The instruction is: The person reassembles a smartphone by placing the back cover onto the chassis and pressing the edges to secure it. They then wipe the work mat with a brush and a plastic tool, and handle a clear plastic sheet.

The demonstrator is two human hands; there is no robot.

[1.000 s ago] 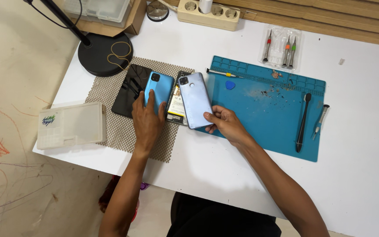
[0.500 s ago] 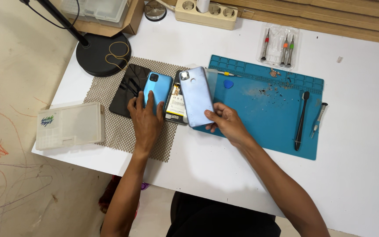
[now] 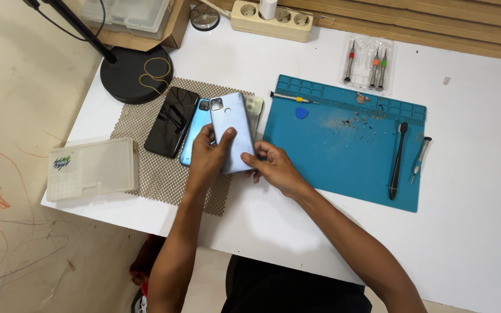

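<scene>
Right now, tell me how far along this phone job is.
Done, judging by the bench: small debris lies on the blue repair mat, beside a loose screwdriver. In hand: both the left hand and right hand hold the light blue back cover over the phone body. Left: whether the cover is seated can't be told; a blue phone and a black phone lie alongside.

Bright, even light; sharp, soft shadows.

The phone back cover (image 3: 234, 130) is smooth, satin plastic. The black phone (image 3: 171, 122) has glossy glass. The brown mat (image 3: 163, 174) is coarse mesh. The blue work mat (image 3: 349, 156) is matt rubber. The tabletop (image 3: 476, 191) is smooth white laminate.
</scene>
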